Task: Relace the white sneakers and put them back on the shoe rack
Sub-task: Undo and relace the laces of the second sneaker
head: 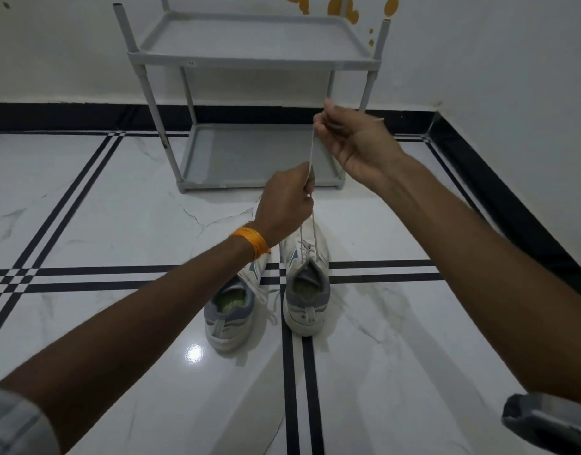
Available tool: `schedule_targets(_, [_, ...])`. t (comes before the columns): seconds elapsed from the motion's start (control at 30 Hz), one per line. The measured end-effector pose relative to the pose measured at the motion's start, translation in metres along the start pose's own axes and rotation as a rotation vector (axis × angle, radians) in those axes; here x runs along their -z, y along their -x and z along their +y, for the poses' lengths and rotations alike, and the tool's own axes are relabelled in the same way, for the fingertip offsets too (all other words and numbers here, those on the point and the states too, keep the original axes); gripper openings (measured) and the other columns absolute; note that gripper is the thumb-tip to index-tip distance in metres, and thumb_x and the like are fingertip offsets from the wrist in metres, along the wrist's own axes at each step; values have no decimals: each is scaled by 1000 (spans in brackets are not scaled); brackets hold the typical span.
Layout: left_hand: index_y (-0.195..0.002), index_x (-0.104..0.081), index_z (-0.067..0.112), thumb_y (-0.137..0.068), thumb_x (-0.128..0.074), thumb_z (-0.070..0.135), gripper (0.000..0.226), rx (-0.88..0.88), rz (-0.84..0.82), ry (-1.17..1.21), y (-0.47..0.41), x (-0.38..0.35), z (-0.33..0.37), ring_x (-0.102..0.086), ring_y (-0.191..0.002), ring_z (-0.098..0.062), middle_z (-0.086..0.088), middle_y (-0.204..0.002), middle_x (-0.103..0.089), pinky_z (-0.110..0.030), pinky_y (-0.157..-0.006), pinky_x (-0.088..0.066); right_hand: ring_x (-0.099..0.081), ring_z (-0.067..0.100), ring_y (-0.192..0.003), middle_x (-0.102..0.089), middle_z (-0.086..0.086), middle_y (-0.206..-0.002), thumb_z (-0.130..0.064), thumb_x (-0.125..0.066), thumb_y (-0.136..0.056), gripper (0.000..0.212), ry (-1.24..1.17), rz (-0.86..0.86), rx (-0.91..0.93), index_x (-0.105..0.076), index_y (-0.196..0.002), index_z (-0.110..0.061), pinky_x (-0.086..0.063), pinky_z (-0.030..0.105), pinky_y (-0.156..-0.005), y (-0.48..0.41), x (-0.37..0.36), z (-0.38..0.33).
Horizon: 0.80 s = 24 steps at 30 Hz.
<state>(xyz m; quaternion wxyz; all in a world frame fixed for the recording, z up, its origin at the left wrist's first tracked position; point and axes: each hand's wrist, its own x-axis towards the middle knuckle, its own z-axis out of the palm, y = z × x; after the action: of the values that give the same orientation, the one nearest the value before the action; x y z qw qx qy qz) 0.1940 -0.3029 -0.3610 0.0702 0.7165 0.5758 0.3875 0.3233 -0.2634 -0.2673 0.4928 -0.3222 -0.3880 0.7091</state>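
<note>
Two white sneakers with grey heels stand on the floor, heels toward me. The right sneaker (305, 290) has a white lace (310, 152) drawn up taut from its eyelets. My left hand (287, 198) grips the lace above the shoe's toe. My right hand (351, 139) pinches the lace's upper end higher up, in front of the rack. The left sneaker (230, 307) lies partly under my left forearm, its lace loose on the floor beside it. The grey shoe rack (253, 60) stands beyond the shoes against the wall, both shelves bare.
The floor is glossy white marble tile with black stripe lines (295, 372). A black skirting (85, 116) runs along the white walls, which meet in a corner at the right. Orange wall stickers (341, 6) show above the rack.
</note>
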Motion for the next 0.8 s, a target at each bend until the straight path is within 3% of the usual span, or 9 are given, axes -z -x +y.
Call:
schedule_targets(0.07, [-86, -50, 9, -80, -60, 4, 13, -101, 71, -53, 4, 1, 1, -50, -56, -20, -2, -69, -57, -30, -53, -38, -71, 18, -79, -69, 14, -85, -1, -67, -88, 11, -94, 101, -28, -67, -97, 6, -61, 22, -70, -7, 10, 10])
schedule_targets(0.17, [-95, -54, 3, -89, -66, 22, 24, -253, 132, -109, 10, 5, -3, -55, -57, -21, -9, -75, -64, -27, -52, -43, -71, 22, -87, -68, 19, -96, 2, -69, -86, 28, -147, 269, -100, -64, -112, 8, -62, 25, -74, -12, 29, 28])
schedule_targets(0.3, [-83, -61, 5, -91, -64, 26, 23, -403, 152, -278, 6, 5, -15, -50, -50, -19, -9, -63, -62, -27, -51, -41, -69, 28, -91, -65, 25, -105, 9, -63, -87, 26, -120, 421, -210, -61, -113, 13, -63, 30, -71, -13, 43, 51])
schedule_targets(0.4, [-73, -68, 9, -89, -60, 32, 29, -82, 17, -280, 1, 8, -11, -58, -54, -24, -7, -59, -64, -36, -55, -51, -67, 33, -103, -61, 27, -114, 8, -62, -85, 23, 79, 400, -324, -60, -108, 7, -60, 35, -85, -9, 51, 55])
schedule_targets(0.47, [-71, -69, 8, -86, -63, 26, 24, 287, -194, 27, -8, 19, -2, -58, -58, -19, -6, -64, -66, -34, -53, -50, -62, 32, -110, -57, 21, -119, -1, -67, -83, 34, 444, 364, -388, -58, -116, -3, -56, 39, -93, -6, 53, 54])
schedule_targets(0.57, [-74, -61, 12, -87, -62, 20, 15, 731, -493, 446, -26, 34, 1, -40, -51, -9, 2, -60, -50, -19, -43, -33, -61, 23, -102, -61, 8, -110, -10, -69, -83, 33, 850, 298, -168, -60, -115, -8, -54, 33, -82, 1, 47, 48])
schedule_targets(0.63, [-71, -55, 14, -90, -57, 21, 20, 821, -585, 619, -30, 34, -1, -32, -41, -6, 4, -53, -44, -16, -37, -27, -66, 18, -88, -70, 5, -93, -26, -71, -85, 29, 905, 142, -86, -68, -106, -6, -52, 29, -74, 9, 36, 37])
schedule_targets(0.7, [-69, -52, 15, -92, -49, 19, 24, 861, -587, 795, -29, 29, -2, -32, -38, -3, 6, -49, -43, -13, -35, -25, -69, 14, -77, -73, 4, -86, -38, -74, -82, 37, 953, -37, -116, -71, -101, -6, -54, 27, -69, 16, 25, 24])
schedule_targets(0.8, [-68, -52, 10, -89, -44, 12, 22, 925, -522, 956, -26, 28, -1, -37, -37, -4, 2, -53, -48, -13, -36, -29, -70, 12, -77, -75, 5, -88, -31, -83, -73, 41, 1152, -99, -117, -68, -100, -5, -57, 27, -71, 16, 25, 18])
